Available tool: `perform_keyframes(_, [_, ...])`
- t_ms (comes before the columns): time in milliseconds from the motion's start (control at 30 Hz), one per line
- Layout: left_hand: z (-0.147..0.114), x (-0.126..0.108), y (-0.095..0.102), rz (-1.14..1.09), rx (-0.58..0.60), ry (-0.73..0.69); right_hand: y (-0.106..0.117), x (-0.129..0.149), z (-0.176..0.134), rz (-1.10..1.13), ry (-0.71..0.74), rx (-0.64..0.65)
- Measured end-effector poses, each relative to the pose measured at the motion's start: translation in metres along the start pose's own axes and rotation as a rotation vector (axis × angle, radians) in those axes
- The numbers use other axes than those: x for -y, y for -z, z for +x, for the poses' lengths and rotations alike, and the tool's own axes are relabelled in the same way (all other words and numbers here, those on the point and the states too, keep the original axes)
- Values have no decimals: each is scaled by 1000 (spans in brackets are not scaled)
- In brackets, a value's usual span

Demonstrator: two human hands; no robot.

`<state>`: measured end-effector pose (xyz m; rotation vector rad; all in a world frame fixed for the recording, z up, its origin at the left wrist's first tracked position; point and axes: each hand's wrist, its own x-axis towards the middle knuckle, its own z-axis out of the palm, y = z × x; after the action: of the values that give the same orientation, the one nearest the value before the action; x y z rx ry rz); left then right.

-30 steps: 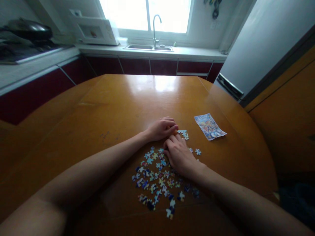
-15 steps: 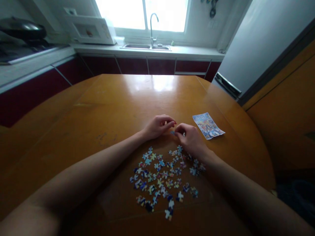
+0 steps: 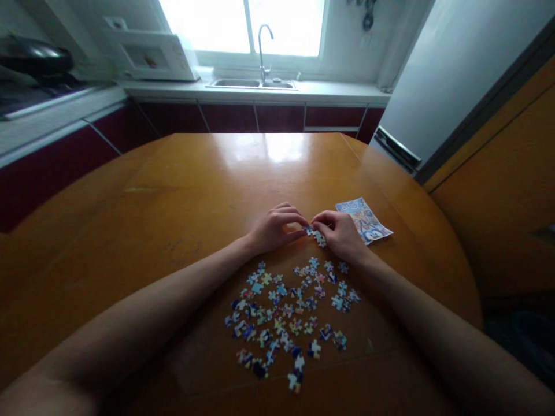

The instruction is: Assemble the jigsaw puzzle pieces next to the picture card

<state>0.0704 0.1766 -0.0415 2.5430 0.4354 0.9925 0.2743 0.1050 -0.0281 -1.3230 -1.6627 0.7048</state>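
Has small cluster of pale-blue cardboard jigsaw pieces (image 3: 319, 238) on glossy orange-brown wooden bench (image 3: 195, 190), between hands | narrows fingers of bare left hand (image 3: 280, 227) and bare right hand (image 3: 344, 236) at its edges; cannot tell grip | has multicoloured loose jigsaw pieces (image 3: 280, 326) scattered nearer | shows blue-and-white printed paper sheet (image 3: 368, 221) beside right hand

Two hands (image 3: 277, 228) (image 3: 346, 237) are showing; one table (image 3: 195, 185) is bearing one sheet (image 3: 369, 222) and dozens of pieces (image 3: 257, 287); one tap (image 3: 262, 73) is standing.
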Motion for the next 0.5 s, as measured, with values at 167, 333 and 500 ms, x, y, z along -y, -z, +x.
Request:
perform_keyframes(167, [1, -3, 0, 4, -3, 31, 8, -3, 2, -87, -31, -138])
perform_keyframes(333, [1, -2, 0, -20, -2, 72, 15, -7, 2, -153, -41, -149])
perform_keyframes(500, [-1, 0, 13, -31, 54, 148, 17, -6, -3, -195, -51, -119])
